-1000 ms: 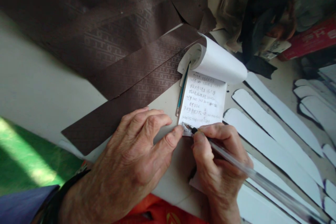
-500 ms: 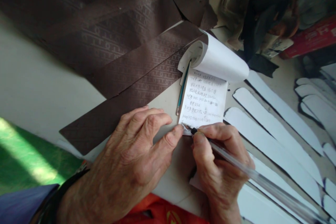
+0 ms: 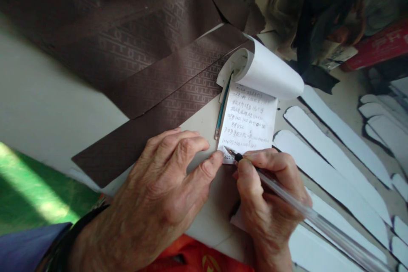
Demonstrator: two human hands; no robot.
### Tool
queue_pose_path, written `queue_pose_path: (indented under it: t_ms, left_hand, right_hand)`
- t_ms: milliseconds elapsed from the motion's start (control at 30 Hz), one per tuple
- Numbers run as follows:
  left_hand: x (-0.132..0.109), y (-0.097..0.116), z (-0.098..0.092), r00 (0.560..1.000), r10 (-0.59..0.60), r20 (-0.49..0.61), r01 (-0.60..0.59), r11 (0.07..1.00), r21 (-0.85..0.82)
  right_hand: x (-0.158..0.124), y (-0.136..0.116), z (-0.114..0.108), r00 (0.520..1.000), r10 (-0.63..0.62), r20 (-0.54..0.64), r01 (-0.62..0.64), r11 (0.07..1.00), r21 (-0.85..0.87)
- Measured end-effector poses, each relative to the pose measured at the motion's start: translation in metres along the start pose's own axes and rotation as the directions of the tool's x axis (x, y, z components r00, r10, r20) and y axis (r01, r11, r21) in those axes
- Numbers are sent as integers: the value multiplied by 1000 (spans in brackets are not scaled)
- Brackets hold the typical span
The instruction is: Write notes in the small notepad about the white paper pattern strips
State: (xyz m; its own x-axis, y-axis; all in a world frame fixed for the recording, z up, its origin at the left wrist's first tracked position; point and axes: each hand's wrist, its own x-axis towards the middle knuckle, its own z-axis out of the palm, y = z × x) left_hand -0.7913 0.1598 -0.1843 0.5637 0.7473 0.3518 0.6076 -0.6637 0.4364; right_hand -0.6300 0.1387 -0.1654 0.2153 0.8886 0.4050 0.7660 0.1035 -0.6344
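A small notepad [image 3: 247,114] lies on the table, its upper sheets curled back over the top and its page covered in handwriting. My right hand [image 3: 270,199] pinches a clear-barrelled pen [image 3: 296,202], whose tip points at the lower left part of the page. Whether the tip touches the paper I cannot tell. Flat and with fingers stretched, my left hand [image 3: 168,182] rests on the table, its thumb at the notepad's lower left corner. A teal pencil [image 3: 223,108] lies along the notepad's left edge.
Dark brown patterned sheets [image 3: 153,63] spread over the far left. Several white elongated pieces with dark edges [image 3: 325,170] lie to the right. Dark scraps [image 3: 318,51] and a red box [image 3: 379,46] are at the back right. Green floor [image 3: 41,191] shows at left.
My right hand and the pen have shifted slightly to the right, with the tip a little higher on the page. My left hand stays in place.
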Motion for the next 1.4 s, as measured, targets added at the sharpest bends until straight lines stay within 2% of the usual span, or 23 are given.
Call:
queue_pose_path:
  t_ms: [167, 400, 867, 1200, 1400]
  left_hand:
    - [-1, 0, 1, 1000, 0, -12, 0, 1000, -6]
    - [1, 0, 1, 1000, 3, -12, -3, 1000, -2]
    - [-1, 0, 1, 1000, 1, -21, -1, 1000, -1]
    - [-2, 1, 1, 1000, -5, -17, 5, 1000, -7]
    - [-1, 0, -1, 1000, 1, -9, -1, 1000, 0]
  right_hand:
    - [2, -2, -1, 999, -47, 10, 47, 996, -81]
    - [-1, -1, -1, 1000, -5, -17, 6, 999, 50]
    - [0, 0, -2, 1000, -24, -2, 25, 1000, 16]
    - [2, -2, -1, 999, -53, 11, 54, 994, -97]
    - [1, 0, -2, 999, -47, 0, 47, 997, -58]
